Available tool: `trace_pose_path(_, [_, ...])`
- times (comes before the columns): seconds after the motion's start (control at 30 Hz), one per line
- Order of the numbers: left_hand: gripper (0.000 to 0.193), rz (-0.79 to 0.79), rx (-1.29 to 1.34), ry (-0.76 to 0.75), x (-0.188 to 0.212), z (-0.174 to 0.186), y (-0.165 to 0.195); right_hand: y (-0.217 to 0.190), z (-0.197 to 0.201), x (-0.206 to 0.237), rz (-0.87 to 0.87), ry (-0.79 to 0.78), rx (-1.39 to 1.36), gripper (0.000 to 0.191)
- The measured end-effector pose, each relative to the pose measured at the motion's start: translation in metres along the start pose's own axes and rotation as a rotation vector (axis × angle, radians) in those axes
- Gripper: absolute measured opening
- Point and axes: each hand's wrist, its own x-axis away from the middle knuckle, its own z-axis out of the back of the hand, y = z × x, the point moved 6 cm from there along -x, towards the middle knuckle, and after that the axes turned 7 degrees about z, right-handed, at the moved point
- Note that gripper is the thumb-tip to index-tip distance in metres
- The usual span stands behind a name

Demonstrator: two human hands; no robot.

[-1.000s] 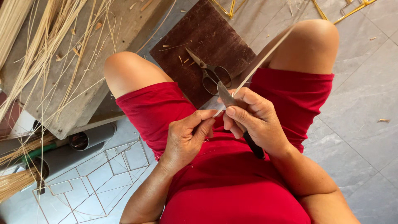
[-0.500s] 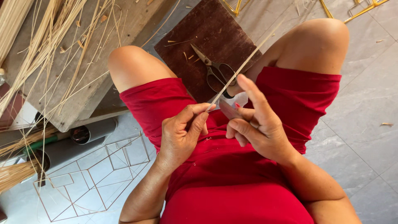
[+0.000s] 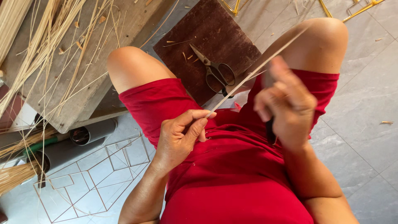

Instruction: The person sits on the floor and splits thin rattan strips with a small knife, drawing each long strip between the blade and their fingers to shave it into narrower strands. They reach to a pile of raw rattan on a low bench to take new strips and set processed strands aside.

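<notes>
Head view: left hand [image 3: 180, 135] pinches the near end of a thin pale strip [image 3: 257, 70] running up across the lap of red shorts [image 3: 232, 166], while the blurred right hand [image 3: 286, 103] curls closed around a dark-handled knife [image 3: 270, 124], scissors [image 3: 215, 72] lying on a brown board [image 3: 199, 37] beyond.

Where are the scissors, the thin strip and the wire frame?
scissors [image 3: 215, 72], head view, on the pivot.
thin strip [image 3: 248, 78], head view, mid-length.
wire frame [image 3: 99, 174], head view, on a wire.
</notes>
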Motion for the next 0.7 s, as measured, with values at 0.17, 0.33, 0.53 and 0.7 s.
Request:
trace_pose_path(0.17, [0.019, 0.045, 0.006, 0.012, 0.003, 0.006, -0.010, -0.011, 0.049, -0.006, 0.110, 0.301, -0.067, 0.043])
trace_pose_path(0.33, [0.022, 0.245, 0.085, 0.041, 0.008, 0.024, -0.024, -0.025, 0.076, -0.013, 0.083, 0.383, -0.156, 0.055])
trace_pose_path(0.53, [0.022, 0.208, 0.162, -0.029, 0.003, 0.009, -0.025, -0.009, 0.012, -0.004, -0.202, -0.006, -0.052, 0.059])
trace_pose_path(0.7, [0.022, 0.200, 0.148, -0.052, 0.003, -0.001, -0.024, 0.011, -0.034, 0.009, -0.394, -0.304, -0.082, 0.058])
